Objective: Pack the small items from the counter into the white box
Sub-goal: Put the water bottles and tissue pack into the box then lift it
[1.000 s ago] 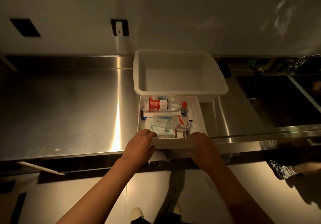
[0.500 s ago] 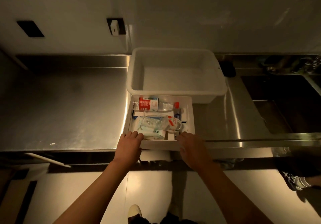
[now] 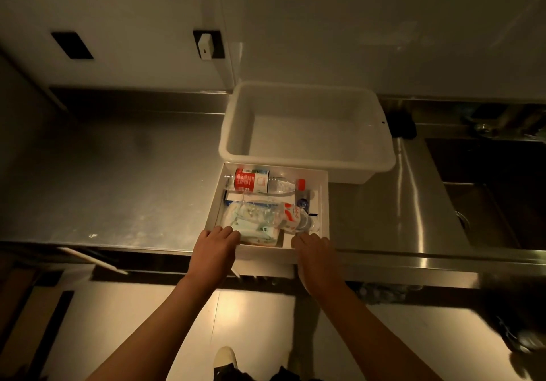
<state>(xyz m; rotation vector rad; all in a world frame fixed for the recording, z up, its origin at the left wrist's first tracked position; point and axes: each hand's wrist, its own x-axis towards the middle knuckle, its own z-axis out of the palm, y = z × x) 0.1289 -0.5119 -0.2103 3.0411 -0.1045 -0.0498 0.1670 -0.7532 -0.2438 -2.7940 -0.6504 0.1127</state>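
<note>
A shallow white box (image 3: 324,203) sits at the steel counter's front edge and overhangs it a little. Inside lie a clear bottle with a red label (image 3: 260,182), a second crumpled bottle (image 3: 291,218), a pale tissue pack (image 3: 254,227) and flat white packets. My left hand (image 3: 215,249) grips the box's near rim at the left corner, fingers curled over it. My right hand (image 3: 313,250) grips the same rim at the right.
A large empty white tub (image 3: 305,132) stands right behind the box, touching it. A sink (image 3: 496,191) opens to the right. The steel counter (image 3: 118,179) stretches left. Another person's shoe (image 3: 526,339) is on the floor at the right.
The box has slid left along the counter's edge with both hands holding its near rim. The view has shifted too.
</note>
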